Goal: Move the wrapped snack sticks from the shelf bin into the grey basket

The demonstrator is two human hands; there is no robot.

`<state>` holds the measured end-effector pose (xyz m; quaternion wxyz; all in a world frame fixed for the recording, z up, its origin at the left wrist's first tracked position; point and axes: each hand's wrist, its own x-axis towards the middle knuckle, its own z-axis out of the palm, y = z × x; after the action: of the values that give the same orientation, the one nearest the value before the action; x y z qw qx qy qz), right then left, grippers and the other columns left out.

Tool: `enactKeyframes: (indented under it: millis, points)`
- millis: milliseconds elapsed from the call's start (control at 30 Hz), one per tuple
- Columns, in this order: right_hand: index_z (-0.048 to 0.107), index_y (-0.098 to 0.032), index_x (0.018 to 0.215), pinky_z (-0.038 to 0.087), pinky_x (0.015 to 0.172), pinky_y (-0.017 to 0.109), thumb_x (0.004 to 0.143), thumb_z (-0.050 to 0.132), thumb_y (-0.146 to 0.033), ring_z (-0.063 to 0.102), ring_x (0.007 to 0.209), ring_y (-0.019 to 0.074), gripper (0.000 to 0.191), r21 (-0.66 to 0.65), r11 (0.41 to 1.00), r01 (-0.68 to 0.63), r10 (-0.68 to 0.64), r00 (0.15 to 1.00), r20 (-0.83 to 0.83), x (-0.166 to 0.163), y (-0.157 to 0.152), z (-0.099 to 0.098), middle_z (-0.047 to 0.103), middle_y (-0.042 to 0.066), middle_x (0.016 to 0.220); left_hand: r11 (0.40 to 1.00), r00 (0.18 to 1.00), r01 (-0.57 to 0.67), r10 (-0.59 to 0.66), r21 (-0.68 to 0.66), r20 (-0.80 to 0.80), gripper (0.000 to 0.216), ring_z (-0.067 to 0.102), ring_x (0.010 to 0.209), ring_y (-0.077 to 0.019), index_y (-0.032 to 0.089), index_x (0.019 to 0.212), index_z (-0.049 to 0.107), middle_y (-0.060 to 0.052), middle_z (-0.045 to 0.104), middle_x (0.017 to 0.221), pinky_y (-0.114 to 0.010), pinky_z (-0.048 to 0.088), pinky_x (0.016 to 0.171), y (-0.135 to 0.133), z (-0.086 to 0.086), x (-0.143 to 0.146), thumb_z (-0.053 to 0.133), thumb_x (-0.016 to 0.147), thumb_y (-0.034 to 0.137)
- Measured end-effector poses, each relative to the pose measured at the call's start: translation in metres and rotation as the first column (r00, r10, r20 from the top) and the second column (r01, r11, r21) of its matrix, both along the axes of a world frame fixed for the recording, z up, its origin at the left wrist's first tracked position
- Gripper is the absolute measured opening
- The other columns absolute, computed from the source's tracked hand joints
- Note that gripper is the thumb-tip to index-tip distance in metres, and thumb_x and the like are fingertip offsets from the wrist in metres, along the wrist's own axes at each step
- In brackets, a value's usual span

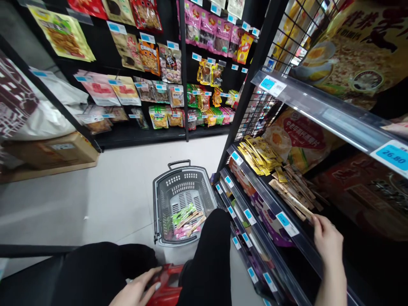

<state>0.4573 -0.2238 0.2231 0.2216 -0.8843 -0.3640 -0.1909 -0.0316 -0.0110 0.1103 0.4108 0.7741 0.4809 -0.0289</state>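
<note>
A shop aisle fills the view, with a pale grey tiled floor [111, 191] running from the lower left to the middle. Across the top of the frame stands a black shelving wall hung with colourful snack bags [143, 55]. A brown cardboard box [51, 151] lies at the left edge.

On the right, a black metal shelf with a clear price rail [261, 191] slants from the centre down to the lower right. It carries a heap of yellow foil sachets [258, 155] and, just beside it, a spread of slim brown stick sachets [291, 193].

The right hand [328, 242], at lower right, has its fingertips touching the near end of the brown sticks. Whether it pinches one I cannot tell.

A grey plastic shopping basket [159, 199] sits on the floor at centre, holding green, pink and brown stick packets [186, 219]. Black trouser legs [210, 255] cross the bottom of the frame.

The left hand [137, 293], at the bottom centre, lies with fingers stretched apart on a red plastic object [165, 282].
</note>
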Motion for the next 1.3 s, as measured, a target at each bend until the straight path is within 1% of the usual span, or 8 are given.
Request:
enactKeyframes:
  millis: [167,300,400,500,600,800,1100,1300]
  points:
    - [0.064,-0.018,0.083,0.047,0.071,0.032,0.083,0.047,-0.050,0.065,0.070,0.0244,0.036,0.288,0.954,-0.084,0.185,0.920,-0.345,-0.048,0.015,0.018,0.069,0.008,0.066,0.998,0.972,-0.068,0.066,0.003,0.225,0.044,0.059,0.108,-0.0248,0.024,0.115,0.062,-0.004,0.065,0.115,-0.032,0.043,0.096,0.000,0.037,0.019,0.047,0.080,0.047]
    - [0.064,-0.020,0.075,0.047,0.060,0.030,0.084,0.049,-0.044,0.059,0.052,0.0196,0.030,0.357,0.866,-0.349,0.497,0.531,-0.686,-0.106,0.053,0.027,0.061,0.000,0.049,0.982,0.839,-0.143,0.184,-0.119,0.512,0.051,0.056,0.111,-0.0234,0.027,0.132,0.044,-0.004,0.057,0.127,-0.034,0.040,0.100,-0.008,0.085,0.037,0.040,0.086,0.049]
    - [0.063,-0.020,0.070,0.045,0.058,0.029,0.086,0.047,-0.042,0.056,0.048,0.0179,0.032,0.387,0.780,-0.492,0.539,0.213,-0.815,-0.149,0.081,0.028,0.057,-0.001,0.045,0.952,0.609,-0.120,0.295,-0.282,0.736,0.069,0.059,0.104,-0.0277,0.025,0.138,0.034,-0.010,0.043,0.139,-0.036,0.050,0.086,-0.013,0.112,0.045,0.047,0.079,0.058]
    - [0.063,-0.019,0.071,0.043,0.056,0.027,0.087,0.047,-0.040,0.054,0.048,0.0155,0.031,0.404,0.709,-0.579,0.506,0.018,-0.862,-0.178,0.099,0.021,0.056,-0.002,0.047,0.912,0.575,-0.082,0.373,-0.402,0.728,0.066,0.066,0.082,-0.0246,0.023,0.128,0.048,-0.012,0.057,0.124,-0.035,0.054,0.074,-0.014,0.129,0.045,0.063,0.071,0.052]
    - [0.066,-0.018,0.081,0.042,0.052,0.024,0.086,0.049,-0.040,0.052,0.045,0.0131,0.028,0.410,0.701,-0.584,0.483,-0.034,-0.875,-0.194,0.110,0.012,0.054,-0.004,0.045,0.871,0.629,-0.165,0.455,-0.463,0.631,0.039,0.067,0.069,-0.0213,0.017,0.101,0.066,-0.008,0.069,0.093,-0.032,0.056,0.065,-0.014,0.134,0.043,0.070,0.068,0.038]
    - [0.068,-0.021,0.101,0.051,0.052,0.029,0.074,0.066,-0.036,0.060,0.050,0.0152,0.030,0.510,0.716,-0.476,0.545,-0.075,-0.835,-0.212,0.118,0.003,0.064,0.002,0.067,0.733,0.514,-0.296,0.663,-0.612,0.545,0.036,0.068,0.068,-0.0238,0.013,0.091,0.069,-0.006,0.071,0.071,-0.034,0.056,0.063,-0.018,0.124,0.035,0.075,0.061,0.033]
    - [0.065,-0.020,0.082,0.055,0.058,0.027,0.076,0.067,-0.032,0.065,0.058,0.0148,0.014,0.515,0.746,-0.422,0.494,-0.167,-0.853,-0.225,0.118,-0.004,0.060,0.000,0.075,0.886,0.621,-0.310,0.464,-0.346,0.632,0.018,0.065,0.087,-0.0242,0.014,0.079,0.075,-0.011,0.068,0.103,-0.031,0.055,0.072,-0.018,0.128,0.029,0.072,0.063,0.022]
    - [0.064,-0.020,0.075,0.054,0.055,0.027,0.078,0.065,-0.031,0.062,0.057,0.0118,0.012,0.581,0.693,-0.427,0.543,-0.221,-0.810,-0.233,0.118,-0.004,0.051,0.000,0.085,0.840,0.555,-0.258,0.534,-0.478,0.638,0.009,0.067,0.075,-0.0200,0.014,0.069,0.074,-0.011,0.058,0.123,-0.029,0.057,0.057,-0.021,0.127,0.027,0.068,0.062,0.015]
